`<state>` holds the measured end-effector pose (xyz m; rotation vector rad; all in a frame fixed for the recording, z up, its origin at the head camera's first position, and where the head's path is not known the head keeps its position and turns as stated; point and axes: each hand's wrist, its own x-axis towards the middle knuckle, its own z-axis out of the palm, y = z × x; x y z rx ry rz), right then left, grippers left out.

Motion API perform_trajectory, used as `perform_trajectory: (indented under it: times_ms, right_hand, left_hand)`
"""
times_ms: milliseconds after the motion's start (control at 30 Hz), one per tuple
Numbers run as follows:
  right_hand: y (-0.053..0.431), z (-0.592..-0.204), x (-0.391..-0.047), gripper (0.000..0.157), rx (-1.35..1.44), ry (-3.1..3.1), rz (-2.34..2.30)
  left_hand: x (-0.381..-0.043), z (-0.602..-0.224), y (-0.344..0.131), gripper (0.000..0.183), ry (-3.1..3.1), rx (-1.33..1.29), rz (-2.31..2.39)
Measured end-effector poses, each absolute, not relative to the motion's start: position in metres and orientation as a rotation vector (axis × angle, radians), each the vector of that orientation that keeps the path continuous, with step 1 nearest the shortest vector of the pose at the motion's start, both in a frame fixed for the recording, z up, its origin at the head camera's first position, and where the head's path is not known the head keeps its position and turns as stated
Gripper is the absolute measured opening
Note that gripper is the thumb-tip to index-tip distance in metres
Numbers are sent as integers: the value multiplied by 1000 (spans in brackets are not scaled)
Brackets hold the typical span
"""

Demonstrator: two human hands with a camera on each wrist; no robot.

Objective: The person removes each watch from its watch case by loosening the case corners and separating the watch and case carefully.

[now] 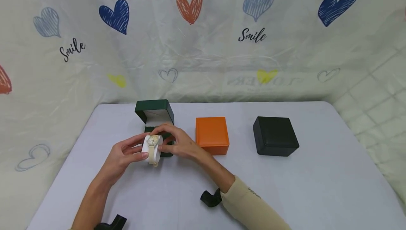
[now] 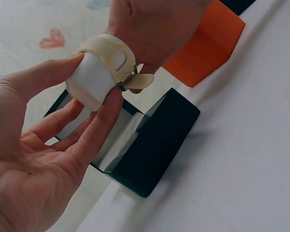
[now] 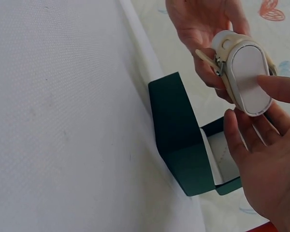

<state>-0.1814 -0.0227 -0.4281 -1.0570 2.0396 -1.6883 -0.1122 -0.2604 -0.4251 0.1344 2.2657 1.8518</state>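
A watch (image 1: 152,140) with a cream strap is buckled round a white watch cushion (image 3: 248,79), held up in front of the green box (image 1: 154,104). My left hand (image 1: 122,155) grips the cushion's left side between thumb and fingers. On the other side, my right hand (image 1: 181,145) holds it too, its thumb on the flat oval end in the right wrist view. The strap's loose tail (image 2: 140,82) sticks out past the buckle. The green box stands with its lid raised, showing a pale lining; my right hand hides part of its base.
A closed orange box (image 1: 211,133) stands right of the green one, and a closed black box (image 1: 276,136) farther right. All rest on the white-covered table (image 1: 285,194). A sheet printed with hearts (image 1: 203,46) hangs behind the table's back edge.
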Motion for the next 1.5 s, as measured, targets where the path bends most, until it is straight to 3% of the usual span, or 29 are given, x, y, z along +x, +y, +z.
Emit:
perform_trajectory:
  times_ms: [1500]
  right_hand:
    - [-24,-426,-181,37,-973,1848,-1841]
  left_hand:
    - [-113,-426,-264,67,2100,187,2001]
